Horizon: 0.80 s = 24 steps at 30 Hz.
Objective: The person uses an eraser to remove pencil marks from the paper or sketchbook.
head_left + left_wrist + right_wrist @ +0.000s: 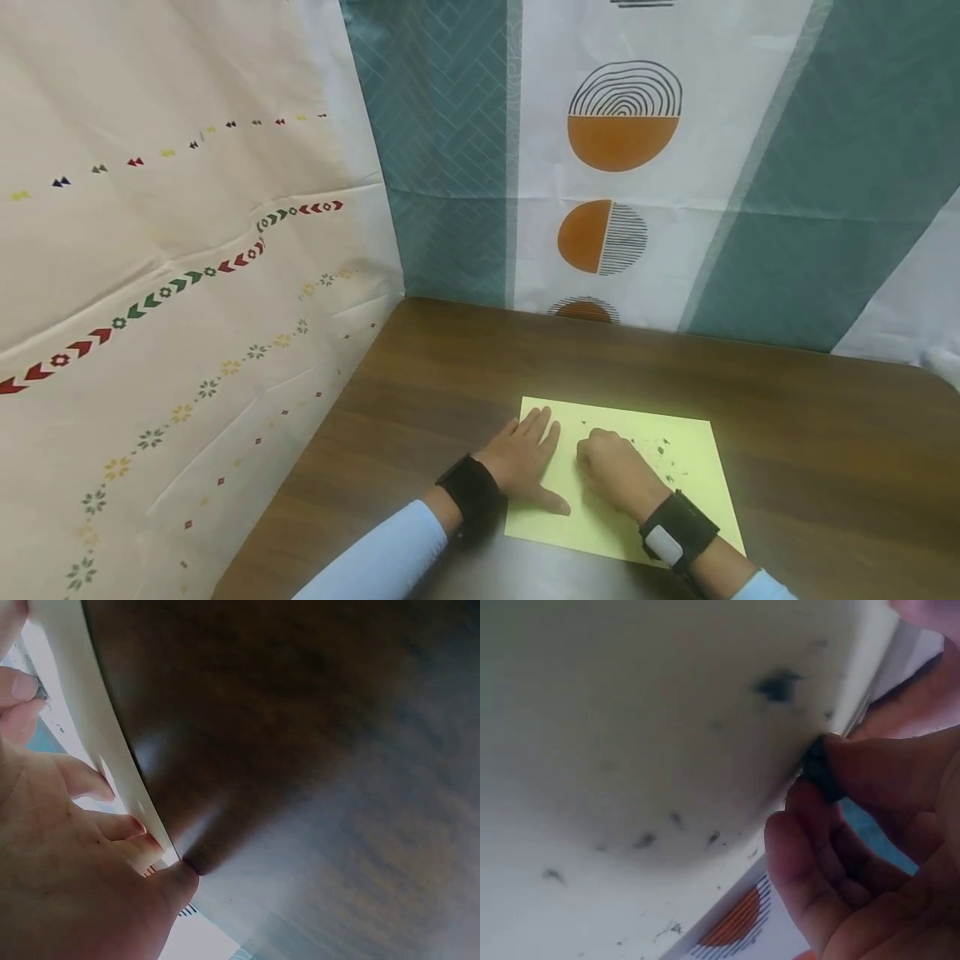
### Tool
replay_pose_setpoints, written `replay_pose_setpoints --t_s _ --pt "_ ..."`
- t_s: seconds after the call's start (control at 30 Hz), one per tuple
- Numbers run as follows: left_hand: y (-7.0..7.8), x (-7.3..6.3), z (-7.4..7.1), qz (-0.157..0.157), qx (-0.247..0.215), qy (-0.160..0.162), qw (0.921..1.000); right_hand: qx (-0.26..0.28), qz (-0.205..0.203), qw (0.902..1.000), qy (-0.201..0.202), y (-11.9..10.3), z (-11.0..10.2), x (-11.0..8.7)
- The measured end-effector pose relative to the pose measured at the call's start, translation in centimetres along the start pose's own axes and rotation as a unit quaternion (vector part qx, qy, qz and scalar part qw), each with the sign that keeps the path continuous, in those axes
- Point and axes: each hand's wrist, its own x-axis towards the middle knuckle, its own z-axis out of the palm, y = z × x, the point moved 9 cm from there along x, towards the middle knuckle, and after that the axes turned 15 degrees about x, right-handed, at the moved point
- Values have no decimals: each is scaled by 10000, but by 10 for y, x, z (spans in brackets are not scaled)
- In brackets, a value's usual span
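A sheet of pale yellow paper (701, 467) lies on the brown table, scattered with small dark green specks (778, 686). On its left part rests my left hand (525, 465), palm down with fingers spread and the thumb apart. In the left wrist view the fingertips of the left hand (82, 870) are along the sheet's edge. Between thumb and fingers my right hand (618, 475) pinches a small dark green piece (821, 771) right at the paper's surface. Its kind I cannot tell, since the fingers cover part of it.
Brown wooden table (435, 375) extends around the sheet on all sides. Behind it hangs a teal and white curtain (450, 150) with orange shapes. A cream patterned cloth (187, 217) hangs along the left. Each wrist wears a black band (468, 487).
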Motion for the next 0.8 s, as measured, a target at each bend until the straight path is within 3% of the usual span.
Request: replay_pose_setpoints --t_s 0.23,0.43,0.57,0.8 --pt "4 2 -4 -24 -79 71 9999 -409 143 9990 62 15 -6 -8" --pt "2 0 -6 -8 -358 18 9994 -610 527 9964 278 55 -36 -30" --pt "-2 0 -3 -14 -377 11 9993 -561 555 9957 494 71 -52 -42" --pt "-2 -1 1 -36 -339 -43 9994 -293 459 9964 644 77 -52 -48"
